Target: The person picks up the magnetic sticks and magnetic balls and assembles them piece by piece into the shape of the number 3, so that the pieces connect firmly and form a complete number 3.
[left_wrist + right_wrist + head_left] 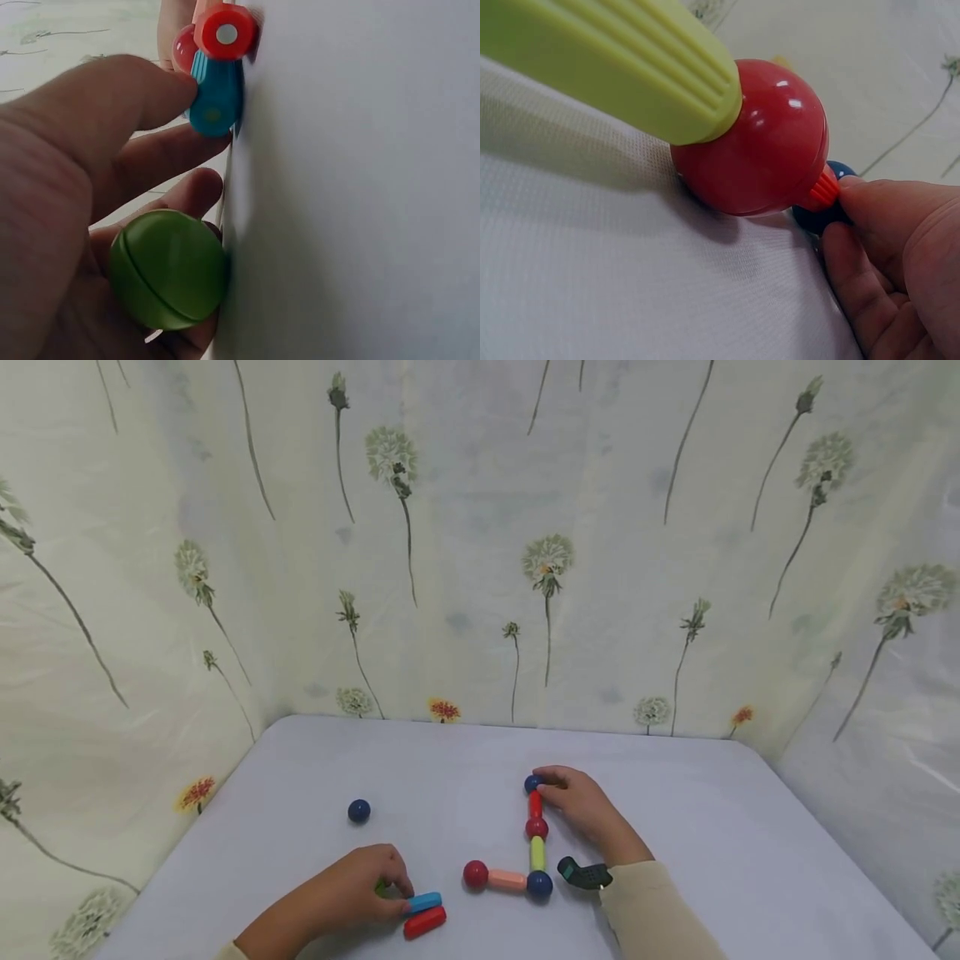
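My right hand [585, 810] pinches the dark blue ball [533, 782] at the far end of an L-shaped chain of toy rods and balls. From it run a red rod [536, 806], a red ball [754, 139], a yellow-green rod [537, 854], a blue corner ball [539, 885], a salmon rod [507, 880] and another red ball [476, 874]. Thumb and fingers of my left hand [356, 889] pinch a light blue rod [216, 94] just above the table. A green ball [169, 270] sits beneath that palm, mostly hidden in the head view.
A loose red rod [425, 923] lies beside the light blue one. Farther back on the left is a dark blue ball [359, 811]. The white table [675, 810] meets a flower-printed curtain [465, 568] at its back and sides.
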